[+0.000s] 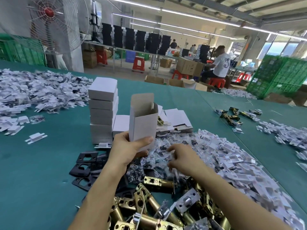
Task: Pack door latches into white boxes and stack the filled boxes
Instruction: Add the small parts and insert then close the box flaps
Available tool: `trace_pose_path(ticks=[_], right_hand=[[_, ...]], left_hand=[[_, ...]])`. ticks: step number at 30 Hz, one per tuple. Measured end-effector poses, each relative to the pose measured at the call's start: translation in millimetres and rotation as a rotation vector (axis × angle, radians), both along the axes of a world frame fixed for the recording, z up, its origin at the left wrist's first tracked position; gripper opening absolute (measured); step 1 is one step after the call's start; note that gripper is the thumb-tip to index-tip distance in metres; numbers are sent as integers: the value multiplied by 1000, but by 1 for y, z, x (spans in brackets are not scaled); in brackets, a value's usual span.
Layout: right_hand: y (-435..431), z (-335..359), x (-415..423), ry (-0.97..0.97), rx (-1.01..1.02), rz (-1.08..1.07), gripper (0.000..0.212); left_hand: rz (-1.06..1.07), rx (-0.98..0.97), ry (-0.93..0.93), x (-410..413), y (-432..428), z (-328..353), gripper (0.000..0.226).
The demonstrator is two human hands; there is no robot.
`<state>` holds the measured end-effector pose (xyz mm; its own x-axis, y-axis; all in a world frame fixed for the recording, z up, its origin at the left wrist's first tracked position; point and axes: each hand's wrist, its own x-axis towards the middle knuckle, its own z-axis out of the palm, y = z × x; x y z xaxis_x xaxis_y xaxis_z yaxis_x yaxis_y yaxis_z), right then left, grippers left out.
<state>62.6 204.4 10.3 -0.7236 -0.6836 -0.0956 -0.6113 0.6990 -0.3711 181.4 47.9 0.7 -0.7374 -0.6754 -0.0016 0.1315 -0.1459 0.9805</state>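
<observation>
Cardboard judged light and crushable, the white box (143,120) was clasped low in the left hand's (128,148) grip, right of the box stack (103,110); the right hand's (182,157) blurred grip was unreadable.

Two forearms, bare from the wrists back, away from the fingers (172,148) and down to the frame edge. The left hand (127,146) is bare too, its thumb (144,140) ending in a short, trimmed nail. The right hand (184,159) is also bare, but blurred at the fingers, so its nails cannot be made out.
</observation>
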Motion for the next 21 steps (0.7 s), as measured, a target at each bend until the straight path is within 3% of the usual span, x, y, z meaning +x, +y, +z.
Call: trace_pose_path(ticks=[6,10,12,14,17,21], right_hand=[[12,50,-13,47,-236,14,22],[21,97,-2,61,-823,80,23],[18,116,8,108,-995,212,24],[12,122,17,253,-947,307,21],[3,121,23,464,-687,359,17],[-2,119,19,473,-486,408,17]], left_hand=[[46,-252,-87,-2,0,-8,35],[17,-227,-85,-3,-2,-8,34],[-30,-195,-85,-2,-1,-7,38],[-91,-166,-84,-2,2,-6,43],[-163,-147,-80,-1,6,-2,46],[-213,-151,-60,1,7,0,41]])
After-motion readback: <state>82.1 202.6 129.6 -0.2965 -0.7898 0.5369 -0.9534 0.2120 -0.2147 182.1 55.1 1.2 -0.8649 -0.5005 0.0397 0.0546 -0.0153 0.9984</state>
